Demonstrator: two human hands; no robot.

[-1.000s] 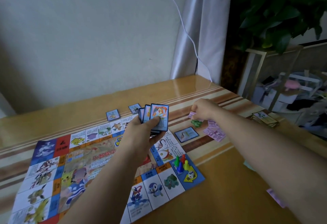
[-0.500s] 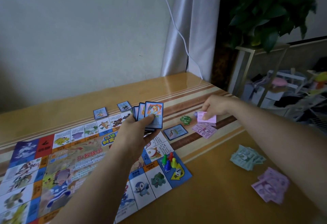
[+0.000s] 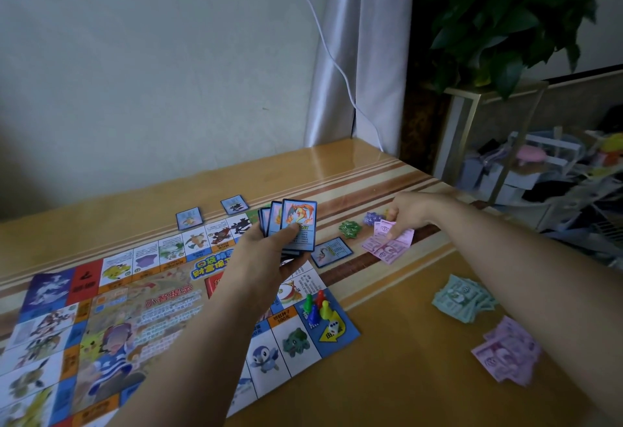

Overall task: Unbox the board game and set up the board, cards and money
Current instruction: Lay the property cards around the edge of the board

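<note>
The colourful game board lies unfolded on the wooden table. My left hand grips a fan of blue-bordered cards above the board's far right part. My right hand pinches pink money notes at the pile right of the board. Single cards lie flat: two past the board's far edge and one beside the pink notes. Coloured pawns and a white die stand on the board's blue corner square.
A teal money stack and a purple money stack lie at the near right of the table. Small green and purple tokens sit by my right hand. A plant and cluttered shelves stand beyond the table's right edge.
My right hand lifted pink notes from near the green tokens and brought them back onto the pink pile. My left hand kept the card fan. The view shifted right and down.
</note>
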